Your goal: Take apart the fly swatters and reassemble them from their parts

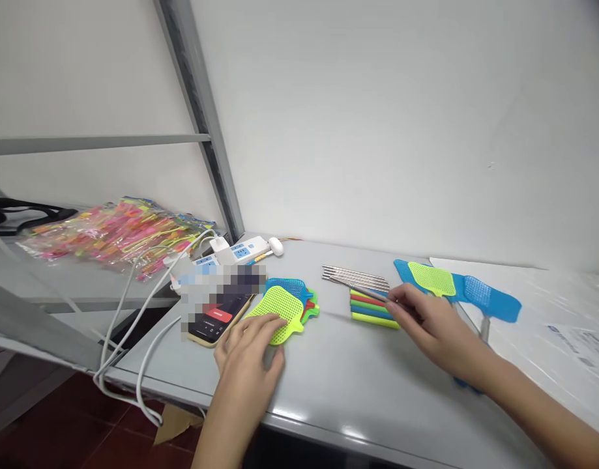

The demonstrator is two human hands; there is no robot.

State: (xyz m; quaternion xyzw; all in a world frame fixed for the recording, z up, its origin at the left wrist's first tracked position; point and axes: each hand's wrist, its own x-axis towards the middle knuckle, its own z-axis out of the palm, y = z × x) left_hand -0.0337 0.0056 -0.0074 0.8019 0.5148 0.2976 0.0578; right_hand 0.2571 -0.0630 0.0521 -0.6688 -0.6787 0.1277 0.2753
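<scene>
A: Any containers on show?

B: Just one, a clear bag (108, 236) on the shelf (79, 280) at far left, stuffed with bright pink, yellow and green plastic pieces. What exactly they are is too blurred to tell.

A: And the left hand (248, 348)?

B: Flat on the desk (338, 384), fingers loosely spread, fingertips resting on the near edge of the yellow-green mesh (278, 311). That mesh tops a small stack, with a blue one (292, 286) and a red one (309, 306) peeking out beneath.

A: Right hand (426, 326)?

B: Pinching a thin metal rod (365, 291) between thumb and fingertips. The rod angles up and left from the hand, crossing over the coloured handles (370, 308).

A: Handles?

B: A tight row of green, red, blue and yellow sticks, lying just left of the right hand. Behind them sits a bundle of more metal rods (352, 273), side by side.

A: So the rod is right at the fingertips.

B: Yes, its near end inside the pinch, its far end out by the bundle.

A: Anything behind that hand?

B: Finished swatters (455, 286), a yellow-green head over blue ones, fanned out on the desk beyond the knuckles. Left of the mesh stack lies a phone (216, 319), screen lit, and a power strip (231, 254) with white cables (128, 306) trailing off the desk edge.
</scene>
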